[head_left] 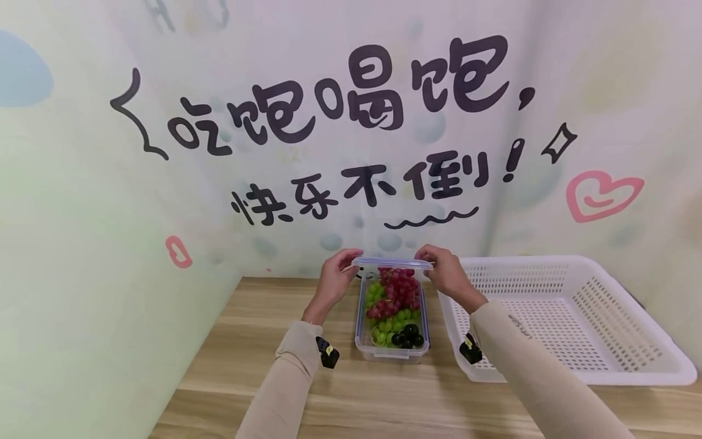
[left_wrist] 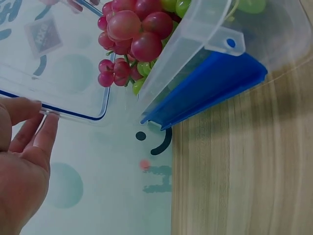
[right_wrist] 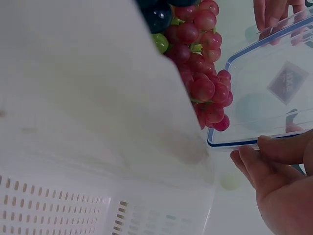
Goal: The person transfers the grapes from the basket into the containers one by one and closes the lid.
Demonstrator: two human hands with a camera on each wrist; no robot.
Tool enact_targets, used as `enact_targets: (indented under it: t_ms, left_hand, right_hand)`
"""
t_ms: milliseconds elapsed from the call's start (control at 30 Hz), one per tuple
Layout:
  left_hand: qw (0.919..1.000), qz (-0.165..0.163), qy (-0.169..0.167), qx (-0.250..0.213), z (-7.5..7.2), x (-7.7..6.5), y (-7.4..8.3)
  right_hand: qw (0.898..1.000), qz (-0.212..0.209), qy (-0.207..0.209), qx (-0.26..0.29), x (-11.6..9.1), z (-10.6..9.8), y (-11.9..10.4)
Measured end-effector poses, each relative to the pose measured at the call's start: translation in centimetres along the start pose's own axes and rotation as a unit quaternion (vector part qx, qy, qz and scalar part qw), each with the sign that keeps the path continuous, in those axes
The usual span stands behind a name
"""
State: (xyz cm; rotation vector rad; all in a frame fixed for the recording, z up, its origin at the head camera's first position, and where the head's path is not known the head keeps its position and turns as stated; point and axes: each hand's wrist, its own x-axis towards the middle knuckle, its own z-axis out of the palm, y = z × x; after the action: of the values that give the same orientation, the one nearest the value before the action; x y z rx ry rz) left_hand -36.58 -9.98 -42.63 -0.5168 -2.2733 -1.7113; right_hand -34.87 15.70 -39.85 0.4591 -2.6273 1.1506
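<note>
Both of my hands hold a clear lid with a blue seal [head_left: 392, 263] above the far end of a plastic container [head_left: 392, 355]. My left hand [head_left: 333, 280] pinches one edge between thumb and fingers, while my right hand [head_left: 446, 271] pinches the opposite edge. Inside the uncovered container lie red grapes [head_left: 397, 291], green grapes [head_left: 384, 332] and a few black grapes [head_left: 408, 337]. The left wrist view shows some red grapes [left_wrist: 134, 29] rising above the rim. A blue flap [left_wrist: 210, 88] runs along the container's side there.
A white perforated basket [head_left: 631, 377] stands to the right, close to the container. Behind the wooden table [head_left: 241, 341] hangs a printed backdrop [head_left: 307, 244] with dark lettering. Small black devices [head_left: 328, 352] sit at both wrists.
</note>
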Motion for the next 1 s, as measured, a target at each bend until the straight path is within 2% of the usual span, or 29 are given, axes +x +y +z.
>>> enact_targets:
  t_ms: [133, 300, 333, 500, 600, 700, 833, 900, 1000]
  left_hand:
    - [0.9995, -0.001, -0.025, 0.019, -0.1, -0.1, 0.1]
    - [0.9988, 0.002, -0.034, 0.035, -0.2, -0.2, 0.2]
    - [0.9987, 0.003, -0.035, 0.038, -0.2, -0.4, 0.8]
    - [0.9982, 0.003, -0.04, 0.045, -0.2, -0.4, 0.7]
    - [0.998, 0.0, -0.041, 0.048, -0.1, -0.2, 0.1]
    - [0.9981, 0.001, -0.043, 0.043, -0.1, -0.2, 0.1]
    - [0.998, 0.005, -0.048, 0.041, 0.0, -0.2, 0.0]
    - [0.9979, 0.006, -0.048, 0.042, 0.0, -0.3, -0.2]
    - [0.997, 0.003, -0.054, 0.056, -0.1, -0.5, -0.5]
  right_hand:
    - [0.999, -0.004, -0.038, 0.016, -0.2, -0.1, 0.1]
    - [0.994, 0.039, -0.086, 0.054, -0.3, -0.4, -0.1]
    - [0.993, 0.049, -0.093, 0.061, -0.3, -0.5, -0.1]
    - [0.98, 0.099, -0.121, 0.122, -0.2, -0.9, 0.0]
    - [0.967, 0.133, -0.136, 0.17, -0.2, -1.0, 0.0]
    - [0.949, 0.169, -0.137, 0.227, -0.3, -0.9, -0.1]
    - [0.925, 0.228, -0.108, 0.284, -0.3, -0.3, -0.5]
    - [0.921, 0.248, -0.096, 0.285, -0.2, 0.1, -0.9]
    - [0.925, 0.262, -0.089, 0.26, -0.3, 0.7, -1.6]
